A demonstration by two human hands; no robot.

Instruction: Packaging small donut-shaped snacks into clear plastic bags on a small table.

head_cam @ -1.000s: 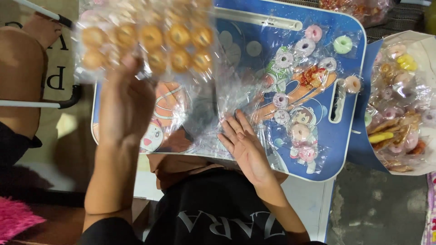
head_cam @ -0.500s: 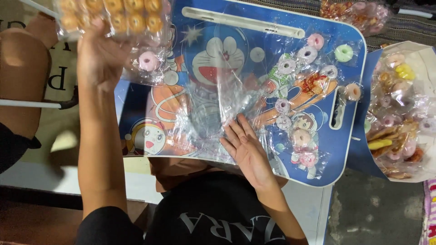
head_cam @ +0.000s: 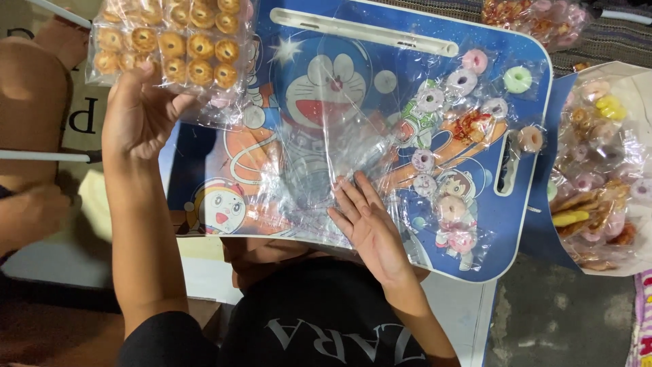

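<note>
The left hand (head_cam: 139, 112) grips a clear bag of round golden cookies (head_cam: 170, 41) by its lower edge, raised over the upper left corner of the bench (head_cam: 523, 224). The right hand (head_cam: 370, 224) lies flat and open, holding nothing, pressing down loose clear wrap (head_cam: 319, 170) at the bench's near edge. About a dozen cookies show through the bag, in rows. Some ten small ring sweets (head_cam: 462, 80), each in its own wrapper, lie spread on the right half, seemingly still unsorted. Beyond the right edge a sack (head_cam: 598, 163) holds already packed mixed snacks.
</note>
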